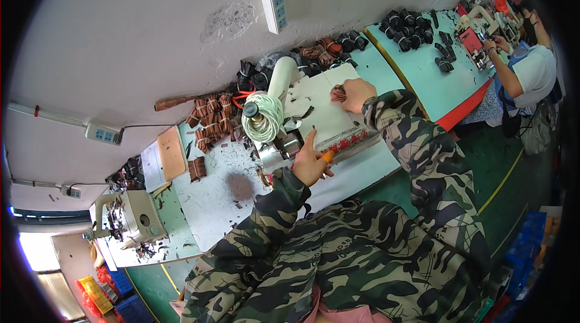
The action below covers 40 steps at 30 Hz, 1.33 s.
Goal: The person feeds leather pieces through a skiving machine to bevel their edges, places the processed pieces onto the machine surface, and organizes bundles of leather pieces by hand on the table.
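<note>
My right hand (357, 94) is closed round a small stack of reddish-brown strips (338, 93), above the pale board at the back of the machine. My left hand (309, 164) has its fingers apart, with orange wrapping on one of them. It rests by the metal head of a cream-coloured bench machine (281, 79) and seems to hold nothing. Hanging on the machine is a coil of white cord (263, 119) around a dark knob. A bar with red markings (345, 143) runs along the machine's front edge, right of my left hand.
Tied brown bundles (211, 119) and black bundles (403, 28) lie along the wall side. One brown bundle (197, 169) sits apart beside dark dust. Another machine (136, 219) stands at far left. A masked co-worker (531, 75) works at the right-hand table.
</note>
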{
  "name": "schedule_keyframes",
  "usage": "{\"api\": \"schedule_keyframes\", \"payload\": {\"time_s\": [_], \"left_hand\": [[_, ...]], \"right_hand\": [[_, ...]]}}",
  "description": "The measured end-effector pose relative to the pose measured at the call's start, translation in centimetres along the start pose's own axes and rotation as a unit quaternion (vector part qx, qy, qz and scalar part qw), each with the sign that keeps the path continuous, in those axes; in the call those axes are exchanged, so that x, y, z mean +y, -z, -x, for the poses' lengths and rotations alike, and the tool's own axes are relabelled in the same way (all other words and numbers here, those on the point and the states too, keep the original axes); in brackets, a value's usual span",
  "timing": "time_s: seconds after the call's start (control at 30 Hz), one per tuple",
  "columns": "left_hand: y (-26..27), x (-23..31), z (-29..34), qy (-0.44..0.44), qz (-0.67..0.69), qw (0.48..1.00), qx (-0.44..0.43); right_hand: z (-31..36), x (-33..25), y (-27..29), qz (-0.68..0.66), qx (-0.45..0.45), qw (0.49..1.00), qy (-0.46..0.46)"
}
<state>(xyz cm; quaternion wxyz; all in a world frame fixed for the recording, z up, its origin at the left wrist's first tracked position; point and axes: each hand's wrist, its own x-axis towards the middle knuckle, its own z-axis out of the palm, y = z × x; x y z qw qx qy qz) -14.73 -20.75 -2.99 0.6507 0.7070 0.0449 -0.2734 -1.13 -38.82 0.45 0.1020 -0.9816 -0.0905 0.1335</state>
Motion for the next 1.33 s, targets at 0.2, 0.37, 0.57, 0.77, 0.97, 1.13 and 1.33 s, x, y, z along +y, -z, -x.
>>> {"api": "schedule_keyframes", "payload": {"time_s": [0.2,0.37,0.57,0.77,0.97,1.13,1.33], "left_hand": [[1.3,-0.3,1.9,-0.119,-0.047,0.991,0.045],[3.7,1.1,6.8,-0.375,-0.203,0.901,0.084],[5.8,-4.8,13.0,-0.228,-0.053,0.971,-0.056],[7.9,-7.8,13.2,-0.309,-0.085,0.947,-0.035],[8.6,-6.5,14.5,-0.293,-0.241,0.91,0.165],[8.8,-8.0,14.5,-0.322,-0.088,0.931,0.145],[11.1,-9.0,12.2,-0.256,-0.065,0.957,0.123]], "right_hand": [[4.1,0.1,-2.1,-0.59,-0.119,0.794,-0.081],[16.7,-10.1,-8.4,-0.766,-0.206,0.608,-0.026],[21.7,-14.0,-11.3,-0.832,-0.287,0.47,-0.062],[21.5,-16.0,-13.5,-0.764,-0.311,0.564,-0.039],[20.3,-19.6,-15.2,-0.595,-0.13,0.793,-0.011],[19.1,-19.5,-12.6,-0.579,-0.278,0.762,0.079],[18.8,-19.7,-13.0,-0.512,-0.292,0.808,-0.016]]}}
